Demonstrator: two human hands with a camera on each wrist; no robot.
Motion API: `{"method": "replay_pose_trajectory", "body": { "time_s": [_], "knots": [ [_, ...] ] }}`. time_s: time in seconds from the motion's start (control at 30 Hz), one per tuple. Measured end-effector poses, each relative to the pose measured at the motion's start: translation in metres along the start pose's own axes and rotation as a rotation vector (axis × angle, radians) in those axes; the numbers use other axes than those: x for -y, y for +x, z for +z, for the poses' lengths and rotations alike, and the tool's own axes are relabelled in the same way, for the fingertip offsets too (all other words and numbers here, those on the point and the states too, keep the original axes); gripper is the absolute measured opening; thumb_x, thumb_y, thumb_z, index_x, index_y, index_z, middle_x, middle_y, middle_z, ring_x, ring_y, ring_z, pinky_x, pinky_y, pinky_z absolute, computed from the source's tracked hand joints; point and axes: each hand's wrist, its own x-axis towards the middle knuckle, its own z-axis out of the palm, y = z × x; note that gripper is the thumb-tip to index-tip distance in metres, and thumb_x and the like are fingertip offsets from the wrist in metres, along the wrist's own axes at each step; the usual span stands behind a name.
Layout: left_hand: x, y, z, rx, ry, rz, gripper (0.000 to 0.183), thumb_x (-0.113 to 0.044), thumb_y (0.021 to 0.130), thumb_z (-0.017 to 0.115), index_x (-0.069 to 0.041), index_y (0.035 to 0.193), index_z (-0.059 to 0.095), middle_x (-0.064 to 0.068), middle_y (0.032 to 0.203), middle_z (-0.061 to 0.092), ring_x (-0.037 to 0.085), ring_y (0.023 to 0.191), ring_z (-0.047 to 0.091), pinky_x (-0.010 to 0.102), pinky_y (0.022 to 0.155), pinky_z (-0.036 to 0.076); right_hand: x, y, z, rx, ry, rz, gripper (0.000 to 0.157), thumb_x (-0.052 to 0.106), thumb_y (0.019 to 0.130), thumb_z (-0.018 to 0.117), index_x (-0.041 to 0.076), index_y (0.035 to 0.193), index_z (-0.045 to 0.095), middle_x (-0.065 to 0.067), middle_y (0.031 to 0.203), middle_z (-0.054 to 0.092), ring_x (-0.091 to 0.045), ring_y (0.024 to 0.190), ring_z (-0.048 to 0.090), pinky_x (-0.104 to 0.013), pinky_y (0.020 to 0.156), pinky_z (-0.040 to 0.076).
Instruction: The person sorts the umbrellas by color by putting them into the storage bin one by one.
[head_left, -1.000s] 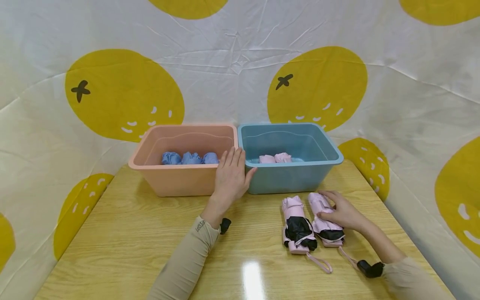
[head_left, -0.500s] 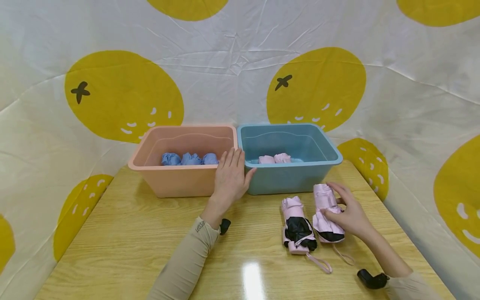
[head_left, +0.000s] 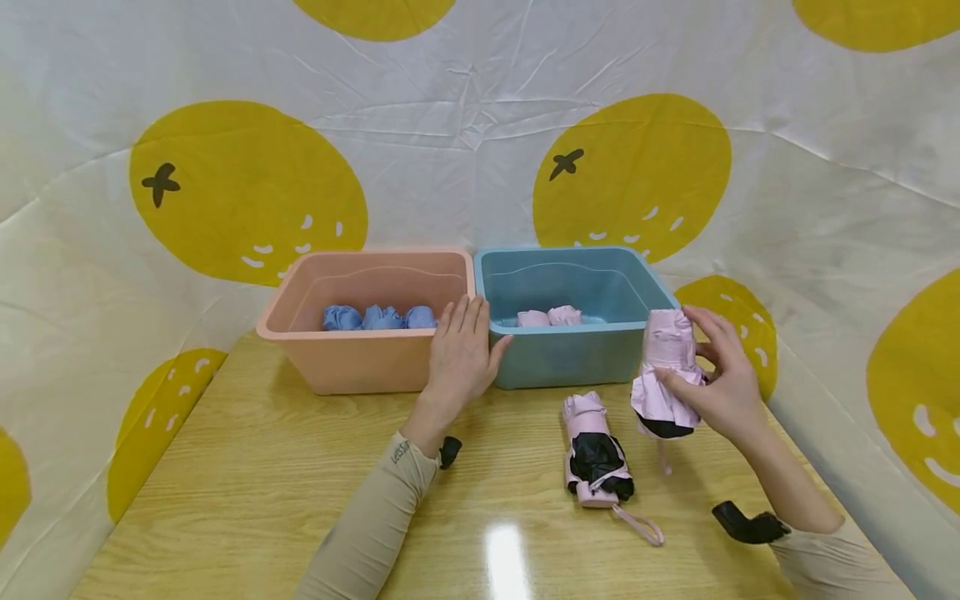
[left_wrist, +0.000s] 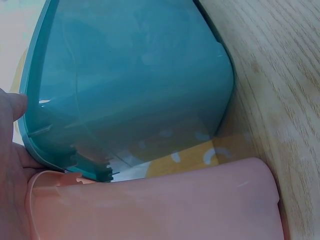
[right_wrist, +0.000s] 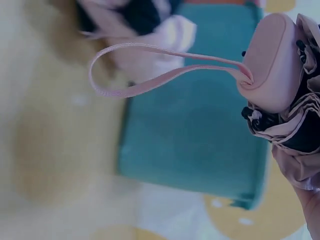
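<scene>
My right hand [head_left: 723,383] grips a folded pink umbrella [head_left: 670,354] by its side, held above the table in front of the blue bin's right end. In the right wrist view the umbrella's pink handle end [right_wrist: 270,65] and wrist strap [right_wrist: 150,85] show close up. My left hand [head_left: 461,350] rests with straight fingers on the rims where the pink bin [head_left: 367,362] and the blue bin [head_left: 570,358] meet. A second pink umbrella [head_left: 596,450] with black lining showing lies on the table, its strap toward me.
Several blue rolled bundles [head_left: 382,317] sit in the pink bin. Two pink bundles [head_left: 565,316] lie in the blue bin. The wooden table [head_left: 262,492] carries both bins at its back edge, against a patterned cloth [head_left: 450,150].
My right hand has picked up the right-hand umbrella from the table and raised it toward the blue bin. The left hand has stayed in place.
</scene>
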Motion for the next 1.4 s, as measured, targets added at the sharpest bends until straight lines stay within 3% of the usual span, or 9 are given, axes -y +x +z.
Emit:
{"method": "replay_pose_trajectory", "body": {
  "time_s": [0.33,0.5,0.63,0.87,1.0,1.1,1.17,1.23,1.4],
  "knots": [
    [0.001,0.0,0.002,-0.001,0.015,-0.004,0.074,-0.055,0.109,0.038,-0.001,0.16,0.037,0.015,0.164,0.038,0.032,0.155,0.029,0.045,0.129,0.014,0.027,0.068,-0.009,-0.072,-0.004,-0.093,0.09,-0.018,0.075,0.08,0.009,0.155,0.049,0.008,0.15,0.043,-0.007,0.097,0.06,-0.008,0.066,0.052],
    [0.0,0.0,0.002,-0.001,0.014,0.005,0.073,-0.055,0.11,0.037,-0.001,0.159,0.038,0.015,0.165,0.038,0.032,0.155,0.029,0.045,0.128,0.014,0.032,0.103,-0.009,-0.065,-0.035,-0.085,0.088,-0.009,0.079,0.083,0.018,0.156,0.05,0.003,0.154,0.041,-0.01,0.099,0.059,-0.008,0.067,0.052],
    [-0.001,0.001,0.001,0.006,0.008,0.002,0.073,-0.054,0.11,0.037,-0.001,0.16,0.037,0.015,0.165,0.037,0.032,0.156,0.028,0.045,0.129,0.013,0.028,0.13,-0.002,-0.028,-0.112,-0.066,0.087,0.001,0.082,0.085,0.023,0.157,0.048,-0.002,0.156,0.039,-0.014,0.1,0.056,-0.007,0.069,0.051],
    [0.001,0.0,0.002,-0.001,0.01,0.004,0.073,-0.054,0.11,0.038,-0.001,0.16,0.037,0.015,0.165,0.037,0.032,0.155,0.029,0.045,0.129,0.013,-0.003,0.167,0.016,0.075,-0.221,0.0,0.082,0.014,0.085,0.086,0.014,0.157,0.046,-0.013,0.156,0.039,-0.031,0.103,0.055,-0.008,0.074,0.045],
    [0.001,0.0,0.002,-0.013,0.013,0.002,0.073,-0.054,0.109,0.039,-0.001,0.159,0.038,0.015,0.165,0.038,0.032,0.155,0.029,0.045,0.129,0.013,-0.026,0.182,0.026,0.157,-0.275,0.064,0.082,0.018,0.087,0.084,0.01,0.158,0.044,-0.019,0.155,0.038,-0.04,0.108,0.056,-0.022,0.08,0.051],
    [0.0,0.0,0.002,-0.008,0.023,0.004,0.073,-0.054,0.11,0.038,-0.001,0.159,0.038,0.015,0.165,0.038,0.032,0.155,0.029,0.045,0.128,0.014,-0.04,0.188,0.033,0.227,-0.316,0.112,0.083,0.018,0.087,0.083,0.006,0.158,0.042,-0.024,0.155,0.037,-0.045,0.116,0.053,-0.046,0.092,0.057],
    [0.0,0.001,0.003,0.001,0.029,0.007,0.073,-0.055,0.11,0.037,-0.001,0.159,0.038,0.015,0.165,0.037,0.032,0.155,0.028,0.045,0.128,0.015,-0.049,0.191,0.037,0.277,-0.343,0.14,0.083,0.017,0.087,0.083,0.004,0.157,0.041,-0.027,0.156,0.035,-0.048,0.125,0.048,-0.061,0.1,0.051],
    [-0.001,0.001,0.003,0.008,0.032,0.007,0.074,-0.055,0.11,0.037,-0.001,0.16,0.037,0.015,0.166,0.036,0.032,0.156,0.028,0.046,0.128,0.015,-0.057,0.193,0.041,0.324,-0.353,0.169,0.083,0.017,0.087,0.082,0.003,0.157,0.04,-0.029,0.157,0.033,-0.05,0.133,0.042,-0.066,0.106,0.044],
    [-0.001,0.001,0.003,0.005,0.038,0.001,0.074,-0.055,0.109,0.037,-0.002,0.16,0.037,0.014,0.166,0.037,0.031,0.156,0.028,0.045,0.129,0.014,-0.077,0.196,0.051,0.423,-0.378,0.225,0.081,0.018,0.088,0.08,0.002,0.157,0.04,-0.032,0.158,0.033,-0.052,0.142,0.033,-0.068,0.114,0.033]
  ]
}}
